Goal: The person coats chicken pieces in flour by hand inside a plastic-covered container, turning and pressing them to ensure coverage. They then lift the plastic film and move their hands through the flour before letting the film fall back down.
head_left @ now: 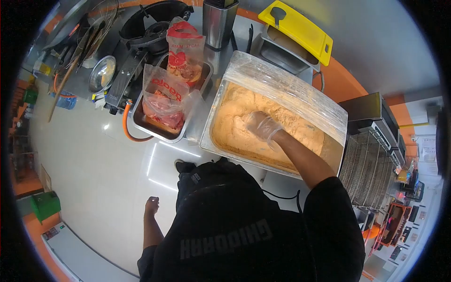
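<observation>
My right hand (pixel 263 127), in a clear plastic glove, is down in the orange-tan breading flour (pixel 239 103). Its fingertips are hidden by the flour and the glove, so what they hold, if anything, does not show. The flour fills a large rectangular tub (pixel 205 136) whose far side is covered with plastic wrap (pixel 282 84). Bare and away from the counter, my left hand (pixel 151 206) hangs low at my side. Its fingers are curled in, with nothing visible in them.
Left of the tub, a metal tray (pixel 136 120) holds bagged raw meat (pixel 164 110). Behind are a steel container (pixel 218 23) and a yellow board (pixel 300 30) over a metal pan. Wire baskets (pixel 366 169) stand at right; an orange hose (pixel 127 124) hangs at left.
</observation>
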Demonstrator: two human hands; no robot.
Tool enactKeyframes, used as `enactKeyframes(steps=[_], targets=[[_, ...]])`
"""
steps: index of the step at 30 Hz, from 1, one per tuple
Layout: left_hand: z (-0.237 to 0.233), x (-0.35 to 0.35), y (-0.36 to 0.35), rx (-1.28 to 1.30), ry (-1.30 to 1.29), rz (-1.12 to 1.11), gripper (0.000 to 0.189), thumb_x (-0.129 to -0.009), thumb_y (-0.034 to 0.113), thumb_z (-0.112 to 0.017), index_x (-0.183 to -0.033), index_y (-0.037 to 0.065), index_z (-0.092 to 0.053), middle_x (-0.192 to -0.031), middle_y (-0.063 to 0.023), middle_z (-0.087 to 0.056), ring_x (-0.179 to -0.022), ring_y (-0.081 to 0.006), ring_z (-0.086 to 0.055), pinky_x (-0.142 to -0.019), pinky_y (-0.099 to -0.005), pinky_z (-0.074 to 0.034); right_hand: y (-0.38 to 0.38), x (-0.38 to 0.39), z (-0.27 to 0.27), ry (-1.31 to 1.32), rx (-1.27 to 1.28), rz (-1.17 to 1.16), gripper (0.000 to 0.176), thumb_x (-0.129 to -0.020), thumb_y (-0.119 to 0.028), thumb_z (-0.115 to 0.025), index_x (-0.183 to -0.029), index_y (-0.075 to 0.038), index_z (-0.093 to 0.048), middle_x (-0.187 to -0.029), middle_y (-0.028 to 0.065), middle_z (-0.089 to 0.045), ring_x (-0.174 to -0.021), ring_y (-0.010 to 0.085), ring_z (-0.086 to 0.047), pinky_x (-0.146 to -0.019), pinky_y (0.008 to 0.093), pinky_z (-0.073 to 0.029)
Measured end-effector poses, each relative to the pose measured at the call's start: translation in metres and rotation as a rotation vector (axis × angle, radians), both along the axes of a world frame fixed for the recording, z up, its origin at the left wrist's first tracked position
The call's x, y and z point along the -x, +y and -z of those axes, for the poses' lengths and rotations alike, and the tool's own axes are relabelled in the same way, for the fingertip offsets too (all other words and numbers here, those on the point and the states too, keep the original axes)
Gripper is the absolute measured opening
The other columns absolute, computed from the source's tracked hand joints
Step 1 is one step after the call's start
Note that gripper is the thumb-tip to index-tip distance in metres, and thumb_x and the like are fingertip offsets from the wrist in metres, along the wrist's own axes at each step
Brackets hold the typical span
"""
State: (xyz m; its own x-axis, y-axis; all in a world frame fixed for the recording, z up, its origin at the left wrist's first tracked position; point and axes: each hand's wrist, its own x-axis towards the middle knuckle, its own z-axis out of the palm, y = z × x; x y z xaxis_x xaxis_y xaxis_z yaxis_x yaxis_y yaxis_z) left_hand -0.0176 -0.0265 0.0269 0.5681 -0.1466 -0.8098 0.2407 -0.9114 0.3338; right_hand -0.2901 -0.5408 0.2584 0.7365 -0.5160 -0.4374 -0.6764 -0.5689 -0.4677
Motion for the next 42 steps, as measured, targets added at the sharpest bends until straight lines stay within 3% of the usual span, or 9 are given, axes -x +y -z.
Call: enactKeyframes(steps=[8, 10, 17, 19, 23, 26, 31, 37, 42], targets=[[0.0, -0.003, 0.004, 0.018, 0.02, -0.026, 0.023, -0.079, 0.021, -0.056, -0.093, 0.003, -0.055, -0.068, -0.0068, -0.056, -0.052, -0.013, -0.051, -0.046, -0.0265, -0.042, 0.003, 0.029, 0.01, -0.522, 0.197, 0.068, 0.031, -0.077, -0.007, -0.05, -0.107, -0.003, -0.054, -0.083, 0.0155, -0.06, -0.073, 0.0268, -0.057, -0.066, 0.0352, -0.046], [0.002, 0.0, 0.005, 0.0, 0.039, -0.034, 0.024, -0.079, 0.022, -0.056, -0.093, 0.002, -0.055, -0.068, -0.0069, -0.056, -0.053, -0.0131, -0.052, -0.047, -0.0264, -0.043, 0.008, 0.029, -0.009, -0.47, -0.119, 0.391, 0.03, -0.076, -0.004, -0.051, -0.106, -0.001, -0.053, -0.087, 0.0157, -0.06, -0.078, 0.0219, -0.057, -0.073, 0.0311, -0.046], [0.013, -0.005, 0.017, 0.029, 0.043, 0.019, 0.024, -0.08, 0.024, -0.056, -0.092, 0.004, -0.054, -0.068, -0.0065, -0.056, -0.052, -0.0131, -0.052, -0.043, -0.0271, -0.041, 0.001, 0.049, 0.024, -0.583, 0.043, 0.237, 0.031, -0.076, 0.0, -0.05, -0.107, -0.002, -0.053, -0.095, 0.0114, -0.059, -0.078, 0.0171, -0.056, -0.072, 0.0273, -0.044], [0.01, -0.006, 0.002, 0.012, 0.037, 0.038, 0.024, -0.08, 0.024, -0.055, -0.093, 0.004, -0.054, -0.07, -0.007, -0.056, -0.052, -0.0136, -0.052, -0.042, -0.0276, -0.041, -0.004, 0.049, 0.036, -0.78, -0.229, 0.402, 0.031, -0.077, -0.001, -0.051, -0.108, -0.002, -0.053, -0.093, 0.0115, -0.059, -0.077, 0.0193, -0.056, -0.072, 0.0282, -0.045], [-0.007, -0.003, -0.013, 0.004, 0.038, 0.048, 0.023, -0.079, 0.023, -0.055, -0.094, 0.005, -0.054, -0.07, -0.0064, -0.056, -0.053, -0.0147, -0.052, -0.043, -0.0287, -0.041, -0.004, 0.05, 0.041, -0.702, 0.053, 0.13, 0.029, -0.081, -0.003, -0.047, -0.109, -0.002, -0.052, -0.08, 0.0058, -0.055, -0.066, 0.0113, -0.049, -0.06, 0.0266, -0.044], [0.013, -0.01, -0.016, 0.045, 0.042, 0.023, 0.024, -0.079, 0.023, -0.055, -0.094, 0.005, -0.054, -0.07, -0.0063, -0.056, -0.055, -0.0151, -0.052, -0.045, -0.0286, -0.042, -0.002, 0.048, 0.028, -0.667, -0.058, 0.346, 0.029, -0.08, -0.005, -0.048, -0.109, -0.003, -0.052, -0.081, 0.0094, -0.056, -0.07, 0.0158, -0.053, -0.064, 0.0312, -0.046], [0.015, -0.015, -0.015, 0.055, 0.044, 0.042, 0.022, -0.08, 0.022, -0.053, -0.093, 0.005, -0.055, -0.075, -0.0077, -0.058, -0.059, -0.0151, -0.054, -0.048, -0.0278, -0.043, -0.012, 0.057, 0.048, -0.483, 0.368, 0.067, 0.024, -0.078, -0.012, -0.05, -0.099, -0.001, -0.055, -0.083, 0.016, -0.056, -0.078, 0.0293, -0.055, -0.072, 0.0394, -0.044], [0.006, -0.012, -0.014, 0.037, 0.055, 0.043, 0.024, -0.08, 0.025, -0.053, -0.096, 0.007, -0.054, -0.075, -0.007, -0.058, -0.056, -0.0141, -0.054, -0.042, -0.0289, -0.04, -0.017, 0.057, 0.002, -0.189, -0.098, 0.395, 0.034, -0.083, -0.024, -0.051, -0.108, -0.001, -0.05, -0.089, 0.0106, -0.056, -0.078, 0.0184, -0.052, -0.07, 0.0302, -0.042], [0.003, -0.01, -0.014, 0.0, 0.085, 0.048, 0.026, -0.081, 0.027, -0.053, -0.099, 0.009, -0.053, -0.076, -0.0066, -0.058, -0.056, -0.0143, -0.054, -0.041, -0.0286, -0.039, -0.015, 0.058, 0.012, -0.314, 0.041, 0.4, 0.028, -0.081, -0.021, -0.052, -0.099, -0.001, -0.055, -0.078, 0.01, -0.057, -0.069, 0.0181, -0.051, -0.064, 0.031, -0.043]])
